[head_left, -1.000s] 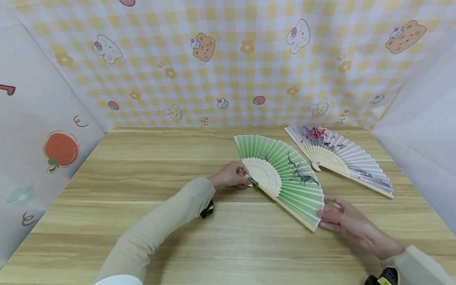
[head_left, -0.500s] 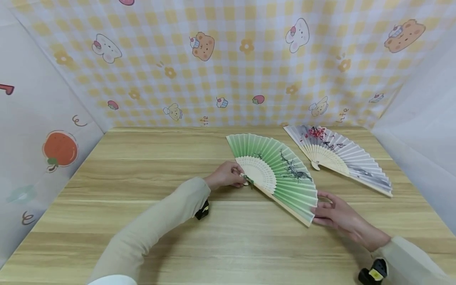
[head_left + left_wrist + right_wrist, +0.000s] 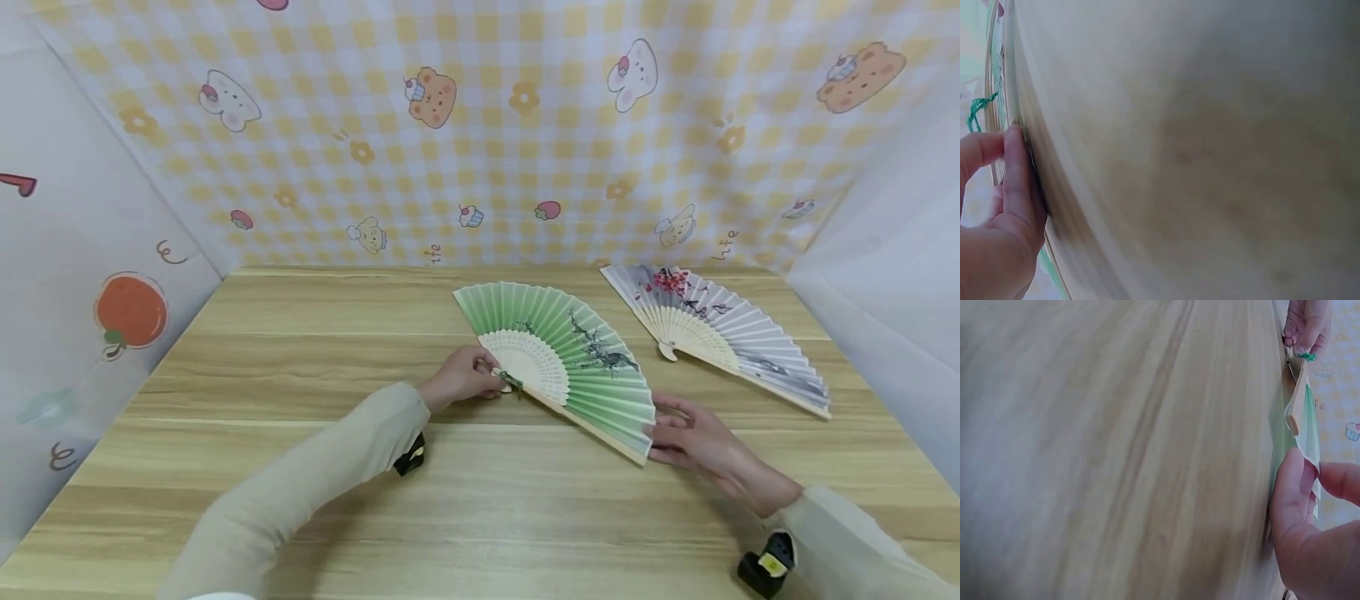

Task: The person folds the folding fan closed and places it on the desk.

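Observation:
A green folding fan (image 3: 536, 308), spread wide and painted with dark branches, is near the middle of the wooden table. My left hand (image 3: 462, 375) pinches its pivot end, where a green cord (image 3: 982, 111) is tied. At the fan's right edge, my right hand (image 3: 701, 446) holds the pleated leaf; in the right wrist view the thumb and a finger lie on either side of it. Behind and to the right lies a second spread fan (image 3: 757, 333), greyish white with red blossoms, touched by neither hand.
The wooden table (image 3: 480, 525) reaches back to a yellow checked cloth (image 3: 495, 150) hanging as a wall. A white printed sheet (image 3: 60, 333) stands at the left and a plain white sheet (image 3: 892, 275) at the right.
Both hands have moved left across the table with the green fan, which stays spread and is now farther from the white fan. The white fan has not moved.

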`<act>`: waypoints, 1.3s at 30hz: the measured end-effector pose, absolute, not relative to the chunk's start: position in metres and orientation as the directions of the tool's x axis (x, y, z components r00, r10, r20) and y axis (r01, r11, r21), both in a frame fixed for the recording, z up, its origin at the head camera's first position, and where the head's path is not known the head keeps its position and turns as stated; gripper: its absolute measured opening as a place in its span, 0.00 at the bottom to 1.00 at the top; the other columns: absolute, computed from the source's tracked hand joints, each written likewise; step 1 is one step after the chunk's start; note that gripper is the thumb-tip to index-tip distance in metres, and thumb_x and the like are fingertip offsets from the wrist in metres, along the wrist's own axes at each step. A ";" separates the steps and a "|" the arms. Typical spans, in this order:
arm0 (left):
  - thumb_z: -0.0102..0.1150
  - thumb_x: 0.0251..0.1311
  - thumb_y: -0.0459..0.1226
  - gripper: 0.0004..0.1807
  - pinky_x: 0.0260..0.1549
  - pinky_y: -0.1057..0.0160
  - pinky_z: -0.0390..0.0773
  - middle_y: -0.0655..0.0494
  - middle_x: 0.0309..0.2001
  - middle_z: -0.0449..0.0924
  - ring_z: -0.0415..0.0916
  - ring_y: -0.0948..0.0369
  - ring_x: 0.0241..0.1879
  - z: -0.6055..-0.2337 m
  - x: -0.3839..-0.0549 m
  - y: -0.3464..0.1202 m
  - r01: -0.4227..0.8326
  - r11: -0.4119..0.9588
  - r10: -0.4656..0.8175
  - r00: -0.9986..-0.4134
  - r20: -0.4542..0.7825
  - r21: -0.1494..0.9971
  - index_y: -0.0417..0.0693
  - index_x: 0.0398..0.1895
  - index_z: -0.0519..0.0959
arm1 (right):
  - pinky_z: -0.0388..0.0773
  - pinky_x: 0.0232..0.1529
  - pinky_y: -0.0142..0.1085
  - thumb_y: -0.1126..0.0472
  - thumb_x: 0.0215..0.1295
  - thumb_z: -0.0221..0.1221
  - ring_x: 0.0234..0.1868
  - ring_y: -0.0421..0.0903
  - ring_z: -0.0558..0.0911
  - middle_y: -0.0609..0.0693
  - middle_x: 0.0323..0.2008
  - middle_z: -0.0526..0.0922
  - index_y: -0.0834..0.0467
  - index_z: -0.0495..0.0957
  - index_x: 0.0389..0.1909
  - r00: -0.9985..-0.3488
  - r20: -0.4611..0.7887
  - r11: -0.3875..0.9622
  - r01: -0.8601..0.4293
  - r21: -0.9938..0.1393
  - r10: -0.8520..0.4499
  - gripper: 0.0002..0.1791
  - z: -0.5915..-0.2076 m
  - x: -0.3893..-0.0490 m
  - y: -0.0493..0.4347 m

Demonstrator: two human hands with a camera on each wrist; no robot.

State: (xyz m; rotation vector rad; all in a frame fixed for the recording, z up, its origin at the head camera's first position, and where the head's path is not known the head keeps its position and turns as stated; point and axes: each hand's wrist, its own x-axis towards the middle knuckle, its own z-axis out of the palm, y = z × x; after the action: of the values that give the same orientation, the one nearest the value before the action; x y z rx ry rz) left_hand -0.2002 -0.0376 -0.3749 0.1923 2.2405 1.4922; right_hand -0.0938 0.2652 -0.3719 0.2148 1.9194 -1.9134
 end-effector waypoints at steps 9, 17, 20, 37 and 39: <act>0.57 0.49 0.24 0.11 0.29 0.63 0.79 0.45 0.23 0.76 0.79 0.55 0.27 -0.380 -0.194 -0.051 -0.138 0.349 0.332 -0.907 -0.260 0.927 0.32 0.37 0.70 | 0.75 0.45 0.40 0.68 0.58 0.55 0.39 0.45 0.78 0.58 0.45 0.71 0.71 0.36 0.65 -0.891 -0.412 0.040 0.412 -0.910 -0.190 0.43 -0.371 -0.100 0.255; 0.57 0.49 0.24 0.11 0.29 0.64 0.79 0.50 0.21 0.74 0.79 0.58 0.26 -0.378 -0.186 -0.059 -0.162 0.325 0.293 -0.920 -0.262 0.932 0.32 0.36 0.70 | 0.76 0.43 0.38 0.68 0.57 0.56 0.37 0.43 0.77 0.53 0.39 0.74 0.69 0.38 0.65 -0.892 -0.416 0.080 0.408 -0.910 -0.179 0.43 -0.371 -0.105 0.246; 0.57 0.49 0.24 0.11 0.29 0.65 0.79 0.49 0.22 0.75 0.79 0.59 0.25 -0.378 -0.183 -0.062 -0.177 0.314 0.281 -0.921 -0.269 0.933 0.32 0.36 0.70 | 0.76 0.42 0.37 0.68 0.58 0.55 0.37 0.42 0.77 0.53 0.39 0.74 0.69 0.39 0.65 -0.897 -0.409 0.104 0.397 -0.912 -0.169 0.41 -0.371 -0.107 0.244; 0.57 0.49 0.23 0.11 0.31 0.64 0.79 0.49 0.25 0.72 0.77 0.60 0.25 -0.379 -0.168 -0.077 -0.207 0.221 0.226 -0.940 -0.257 0.953 0.32 0.35 0.69 | 0.76 0.40 0.36 0.67 0.59 0.54 0.37 0.40 0.76 0.54 0.40 0.73 0.68 0.43 0.65 -0.899 -0.393 0.157 0.368 -0.917 -0.190 0.38 -0.371 -0.121 0.232; 0.57 0.49 0.23 0.11 0.31 0.65 0.79 0.49 0.25 0.73 0.77 0.61 0.24 -0.380 -0.167 -0.078 -0.213 0.223 0.212 -0.942 -0.260 0.951 0.32 0.36 0.69 | 0.77 0.40 0.36 0.67 0.59 0.55 0.37 0.40 0.76 0.54 0.39 0.73 0.67 0.44 0.65 -0.898 -0.399 0.164 0.372 -0.914 -0.184 0.38 -0.370 -0.123 0.230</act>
State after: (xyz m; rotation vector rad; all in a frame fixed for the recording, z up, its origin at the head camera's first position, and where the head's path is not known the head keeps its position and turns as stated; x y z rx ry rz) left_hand -0.1671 -0.0778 -0.3795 -0.0010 2.1676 1.7711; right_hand -0.1227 0.2304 -0.3704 0.1783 2.0279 -1.7827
